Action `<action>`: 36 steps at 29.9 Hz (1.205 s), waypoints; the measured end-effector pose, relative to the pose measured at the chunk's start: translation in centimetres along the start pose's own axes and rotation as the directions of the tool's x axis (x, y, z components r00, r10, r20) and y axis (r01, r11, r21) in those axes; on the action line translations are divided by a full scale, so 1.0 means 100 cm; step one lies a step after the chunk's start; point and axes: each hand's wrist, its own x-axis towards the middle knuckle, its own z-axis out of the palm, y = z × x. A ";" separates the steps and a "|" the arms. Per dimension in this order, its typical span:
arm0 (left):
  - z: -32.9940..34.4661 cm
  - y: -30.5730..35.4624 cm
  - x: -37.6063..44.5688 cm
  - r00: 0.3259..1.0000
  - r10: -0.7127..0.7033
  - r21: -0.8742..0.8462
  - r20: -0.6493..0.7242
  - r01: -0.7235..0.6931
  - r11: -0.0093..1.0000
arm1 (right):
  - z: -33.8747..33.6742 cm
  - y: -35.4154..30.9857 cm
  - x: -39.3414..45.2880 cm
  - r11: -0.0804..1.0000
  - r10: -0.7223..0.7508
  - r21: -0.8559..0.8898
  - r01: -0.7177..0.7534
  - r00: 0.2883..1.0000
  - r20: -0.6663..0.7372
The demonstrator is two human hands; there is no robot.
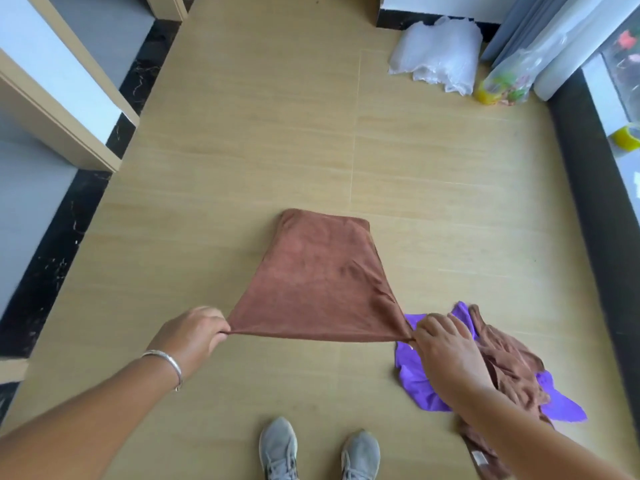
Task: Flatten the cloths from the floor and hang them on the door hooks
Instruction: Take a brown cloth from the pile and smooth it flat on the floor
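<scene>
Both hands, the left hand (192,332) and right hand (446,344), pinched the near corners of a soft brown terry cloth (317,282), stretched taut above the pale wood-grain floor (242,168), beside a crumpled purple cloth (412,375).

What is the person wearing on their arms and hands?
Both arms are bare, with no sleeves showing and no gloves. The left hand has a thin silver bracelet round its wrist. The right hand has nothing on its wrist, and I can see no rings on the fingers.
</scene>
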 end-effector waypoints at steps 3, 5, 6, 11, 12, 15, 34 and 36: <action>0.054 -0.002 -0.024 0.995 -0.034 -0.037 0.091 0.037 0.999 | 0.044 -0.008 -0.034 0.999 -0.043 0.008 0.043 0.998 0.037; 0.086 -0.002 -0.034 0.987 -0.057 -0.049 0.148 0.065 0.997 | 0.070 -0.012 -0.050 0.999 -0.035 0.022 0.033 0.996 0.078; 0.102 -0.003 -0.037 0.983 -0.065 -0.050 0.174 0.075 0.996 | 0.082 -0.014 -0.055 0.999 -0.023 0.025 0.021 0.994 0.109; 0.167 -0.009 -0.024 0.954 -0.147 -0.024 0.260 0.158 0.987 | 0.139 -0.016 -0.051 0.998 -0.011 0.060 -0.002 0.976 0.217; 0.181 -0.012 -0.014 0.952 -0.163 -0.050 0.257 0.182 0.982 | 0.155 -0.014 -0.045 0.997 0.002 0.071 -0.018 0.975 0.221; 0.207 -0.021 0.025 0.957 -0.236 -0.198 0.171 0.268 0.943 | 0.191 -0.001 -0.019 0.996 0.033 0.078 -0.054 0.970 0.242; 0.361 -0.099 0.376 0.879 -0.337 -0.244 -0.338 0.264 0.933 | 0.466 0.087 0.313 0.965 0.262 0.017 -0.262 0.965 0.021; 0.363 -0.090 0.358 0.873 -0.266 -0.215 -0.409 0.191 0.958 | 0.461 0.080 0.300 0.942 0.297 0.200 -0.270 0.947 -0.121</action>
